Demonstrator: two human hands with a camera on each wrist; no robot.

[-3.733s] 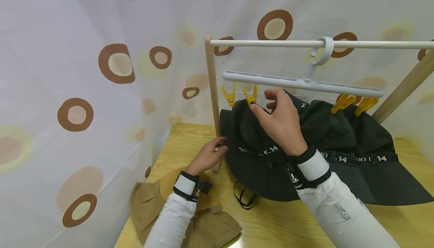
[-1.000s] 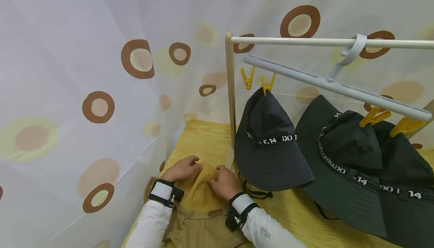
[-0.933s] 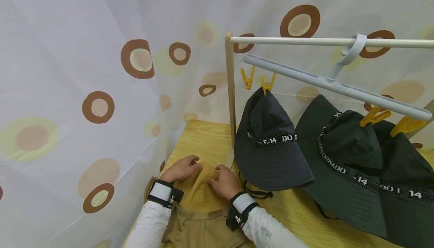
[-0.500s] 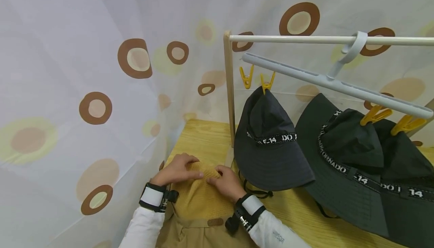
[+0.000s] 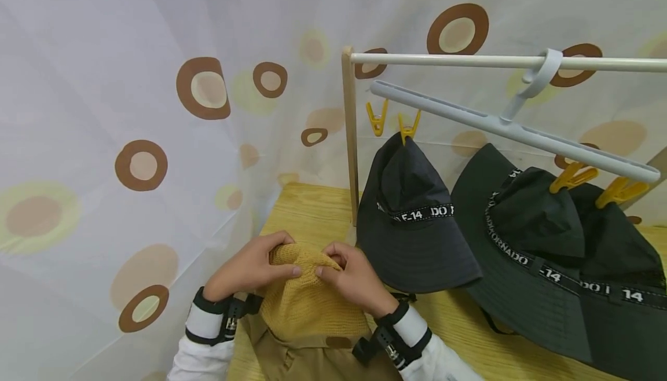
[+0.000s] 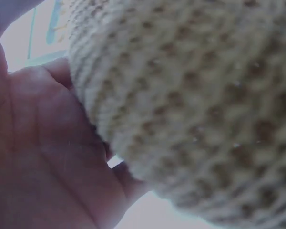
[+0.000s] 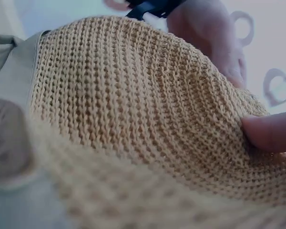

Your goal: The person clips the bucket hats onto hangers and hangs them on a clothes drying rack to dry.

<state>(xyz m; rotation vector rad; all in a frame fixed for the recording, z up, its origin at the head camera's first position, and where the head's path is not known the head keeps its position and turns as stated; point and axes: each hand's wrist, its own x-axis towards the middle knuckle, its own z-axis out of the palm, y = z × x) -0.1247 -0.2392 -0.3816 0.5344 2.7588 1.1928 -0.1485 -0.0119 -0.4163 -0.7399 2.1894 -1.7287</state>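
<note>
A hat with a yellow knitted crown (image 5: 312, 311) and a khaki cloth brim (image 5: 323, 363) is held at its top by both hands. My left hand (image 5: 250, 268) grips the crown's left side, thumb on the near face and the other fingers behind the knit. On the right side, my right hand (image 5: 356, 274) pinches a fold between thumb and curled fingers. Close up, the left wrist view shows the palm (image 6: 52, 143) beside the knit. In the right wrist view, the thumb (image 7: 271, 131) presses into the knit, and a brown patch (image 7: 9, 138) sits on the brim band.
Dark bucket hats (image 5: 417, 242) hang by yellow clips (image 5: 573, 177) from a white hanger (image 5: 500, 126) on a white rail (image 5: 448, 61). One yellow clip (image 5: 376, 119) at the left hangs without a hat. A wooden post (image 5: 350, 138) stands behind. Patterned cloth (image 5: 208, 22) surrounds the wooden table (image 5: 307, 207).
My right hand has left the dark hat by the yellow clip, and the hanger has swung. Both hands moved to the knitted hat, took hold of its crown and drew it up nearer the camera.
</note>
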